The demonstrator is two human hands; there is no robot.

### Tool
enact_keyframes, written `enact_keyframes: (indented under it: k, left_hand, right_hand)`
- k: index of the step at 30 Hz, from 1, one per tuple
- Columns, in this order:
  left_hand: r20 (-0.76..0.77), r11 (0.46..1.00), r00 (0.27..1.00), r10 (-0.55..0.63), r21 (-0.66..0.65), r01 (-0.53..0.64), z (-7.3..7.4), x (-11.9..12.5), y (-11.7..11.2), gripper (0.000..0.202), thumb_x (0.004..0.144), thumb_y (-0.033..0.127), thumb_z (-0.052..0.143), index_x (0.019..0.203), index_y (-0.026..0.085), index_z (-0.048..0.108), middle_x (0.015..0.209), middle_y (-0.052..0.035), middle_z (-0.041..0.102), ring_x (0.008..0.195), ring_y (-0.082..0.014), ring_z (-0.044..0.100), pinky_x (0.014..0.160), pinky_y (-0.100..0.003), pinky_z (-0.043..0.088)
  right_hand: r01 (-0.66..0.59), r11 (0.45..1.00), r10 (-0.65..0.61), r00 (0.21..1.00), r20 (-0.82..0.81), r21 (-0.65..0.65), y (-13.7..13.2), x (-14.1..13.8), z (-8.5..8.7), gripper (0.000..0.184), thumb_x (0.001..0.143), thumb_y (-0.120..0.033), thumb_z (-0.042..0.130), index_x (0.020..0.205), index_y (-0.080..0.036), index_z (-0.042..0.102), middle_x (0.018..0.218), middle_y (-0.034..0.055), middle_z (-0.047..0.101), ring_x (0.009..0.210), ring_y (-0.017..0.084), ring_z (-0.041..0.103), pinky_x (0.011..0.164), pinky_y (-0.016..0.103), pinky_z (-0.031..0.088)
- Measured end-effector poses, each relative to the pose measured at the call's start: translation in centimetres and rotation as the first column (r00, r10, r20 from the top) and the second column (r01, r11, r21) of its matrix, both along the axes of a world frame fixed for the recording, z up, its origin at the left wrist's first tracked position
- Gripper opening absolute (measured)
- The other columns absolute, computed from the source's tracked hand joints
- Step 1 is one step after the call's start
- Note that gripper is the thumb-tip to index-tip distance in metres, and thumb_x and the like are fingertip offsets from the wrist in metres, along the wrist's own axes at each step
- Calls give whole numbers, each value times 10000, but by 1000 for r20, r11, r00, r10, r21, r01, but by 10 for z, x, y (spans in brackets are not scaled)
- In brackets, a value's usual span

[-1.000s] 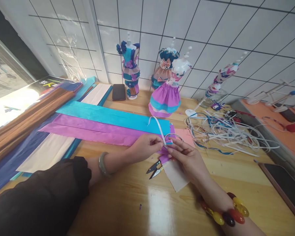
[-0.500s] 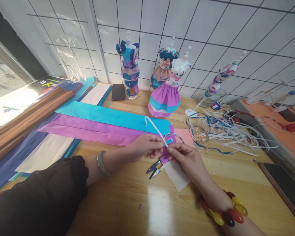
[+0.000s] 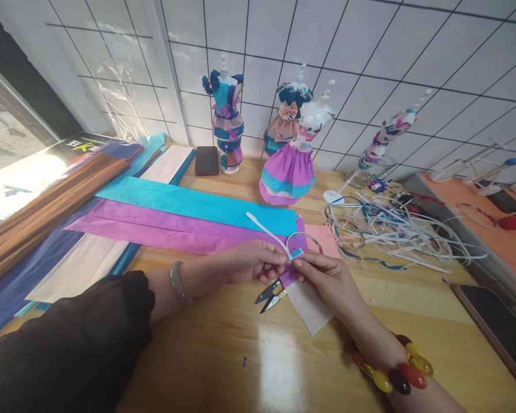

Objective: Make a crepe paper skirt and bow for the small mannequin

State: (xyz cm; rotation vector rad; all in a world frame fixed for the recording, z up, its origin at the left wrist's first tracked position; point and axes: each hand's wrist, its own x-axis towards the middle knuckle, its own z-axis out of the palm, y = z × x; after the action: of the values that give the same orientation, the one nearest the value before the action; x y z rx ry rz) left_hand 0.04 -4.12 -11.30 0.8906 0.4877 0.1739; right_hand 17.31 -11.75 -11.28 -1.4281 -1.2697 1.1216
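Observation:
A narrow white strip (image 3: 267, 230), like tape backing, rises from between my fingertips and leans up to the left. My left hand (image 3: 258, 261) is closed in a pinch at its lower end. My right hand (image 3: 327, 278) pinches a small blue piece (image 3: 297, 253) close beside it; the fingertips of both hands nearly touch. Below them, thread snips (image 3: 272, 296) lie with blades apart, partly hidden by the hands. A metal ring (image 3: 312, 236) shows just behind my fingers. Under my right hand lies a beige paper piece (image 3: 310, 312).
Long blue (image 3: 198, 201) and purple paper strips (image 3: 155, 229) lie left. Dressed mini mannequins (image 3: 288, 166) stand by the tiled wall. Tangled white strips (image 3: 395, 229) are heaped right, near a phone (image 3: 494, 327). Brown paper (image 3: 47, 212) and a dark case (image 3: 207, 161) lie farther left.
The white strip's free end has swung left and lower, and its hooked tip looks straighter. More of the blue piece shows between my hands, which have barely moved.

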Motion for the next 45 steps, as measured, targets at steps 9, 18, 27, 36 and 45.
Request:
enact_keyframes:
  k: [9, 18, 27, 36, 45]
  left_hand:
    - [81, 984, 991, -110, -133, 120, 3, -2, 2, 124, 772, 237, 591, 771, 123, 544, 620, 17, 473, 467, -33, 406, 391, -141, 234]
    - [94, 964, 977, -191, -169, 205, 8, -3, 2, 128, 786, 236, 569, 766, 116, 528, 616, 18, 440, 449, -36, 383, 367, -147, 205]
    - [96, 958, 971, -220, -167, 234, 6, -2, 3, 133, 803, 206, 501, 758, 96, 562, 596, 13, 425, 441, -44, 379, 361, -152, 226]
    - [63, 945, 972, -226, -230, 234, 8, -2, 3, 143, 775, 219, 528, 716, 95, 567, 596, 2, 441, 448, -48, 385, 368, -157, 224]
    - [-20, 978, 981, -193, -83, 191, 5, 0, 2, 157, 772, 252, 522, 690, 120, 539, 580, 0, 531, 473, -74, 492, 429, -175, 359]
  right_hand:
    - [-100, 995, 100, 994, -43, -7, -1, 3, -3, 269, 725, -401, 665, 900, -203, 713, 580, -14, 588, 528, 98, 477, 515, 226, 411]
    - [-83, 994, 86, 996, -40, 66, -3, 1, -1, 222, 718, -382, 677, 865, -219, 709, 603, -3, 602, 527, 111, 511, 515, 247, 449]
    - [-73, 992, 72, 997, 13, 104, -5, 4, -2, 297, 737, -317, 671, 1021, -230, 669, 571, -25, 583, 503, 109, 523, 524, 255, 434]
    - [-83, 986, 86, 996, -10, 148, -6, 3, -1, 139, 720, -311, 690, 814, -209, 670, 625, -1, 617, 496, 108, 526, 482, 250, 432]
    - [-168, 978, 173, 985, -26, 124, -7, 9, -3, 86, 759, -255, 658, 832, -209, 656, 578, -20, 595, 491, 98, 529, 501, 231, 417]
